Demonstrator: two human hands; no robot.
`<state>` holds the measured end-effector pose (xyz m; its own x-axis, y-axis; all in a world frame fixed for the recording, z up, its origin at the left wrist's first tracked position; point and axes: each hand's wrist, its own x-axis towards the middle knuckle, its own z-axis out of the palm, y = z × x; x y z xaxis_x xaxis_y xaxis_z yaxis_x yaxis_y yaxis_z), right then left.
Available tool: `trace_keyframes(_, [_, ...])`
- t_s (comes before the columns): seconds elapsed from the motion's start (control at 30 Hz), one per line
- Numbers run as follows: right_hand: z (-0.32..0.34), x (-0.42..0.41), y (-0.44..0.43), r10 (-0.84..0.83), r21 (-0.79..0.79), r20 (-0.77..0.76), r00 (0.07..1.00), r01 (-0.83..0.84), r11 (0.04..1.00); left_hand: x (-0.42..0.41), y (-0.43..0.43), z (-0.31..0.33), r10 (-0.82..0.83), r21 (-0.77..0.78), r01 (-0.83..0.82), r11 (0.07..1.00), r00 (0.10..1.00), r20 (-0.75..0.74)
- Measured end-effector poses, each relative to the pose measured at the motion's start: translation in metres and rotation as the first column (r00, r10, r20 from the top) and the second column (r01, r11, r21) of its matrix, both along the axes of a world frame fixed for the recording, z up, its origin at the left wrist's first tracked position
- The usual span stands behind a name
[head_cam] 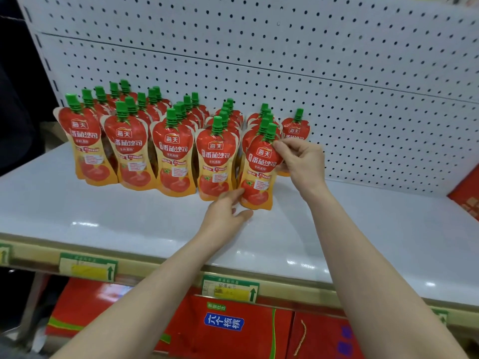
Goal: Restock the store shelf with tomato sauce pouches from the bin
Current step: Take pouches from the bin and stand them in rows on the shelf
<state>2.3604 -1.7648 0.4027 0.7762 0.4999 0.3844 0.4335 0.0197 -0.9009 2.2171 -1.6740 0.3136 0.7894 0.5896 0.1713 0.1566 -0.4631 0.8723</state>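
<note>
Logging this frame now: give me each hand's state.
Left hand: open, fingertips against the front pouch near its base.
Right hand: closed, pinching that pouch's upper edge.

You are working in a retail shop aisle. Identify it by the white metal gondola shelf (103,216) backed by a perforated pegboard panel (285,47). Identical tomato sauce pouches (171,154) with green caps stand in front-facing rows on it. The shelf's front edge carries a price rail with green-bordered price tags (230,290). Red boxed goods (233,330) fill the tier below.
</note>
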Motion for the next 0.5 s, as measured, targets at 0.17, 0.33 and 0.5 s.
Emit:
trace_keyframes(0.17, [0.002, 0.002, 0.000, 0.052, -0.021, 0.013, 0.999, -0.051, 0.998, 0.000, 0.000, -0.001, 0.003, 0.010, -0.003, 1.000, 1.000, -0.008])
trace_keyframes(0.33, [-0.002, 0.003, -0.001, 0.075, -0.041, 0.046, 0.996, -0.073, 0.996, -0.001, 0.000, 0.000, -0.002, 0.018, 0.003, 1.000, 1.000, -0.010])
trace_keyframes(0.5, [-0.005, -0.002, -0.012, 0.048, -0.106, 0.098, 0.994, -0.037, 0.994, -0.005, 0.001, 0.003, -0.033, 0.015, 0.033, 0.999, 0.999, -0.026])
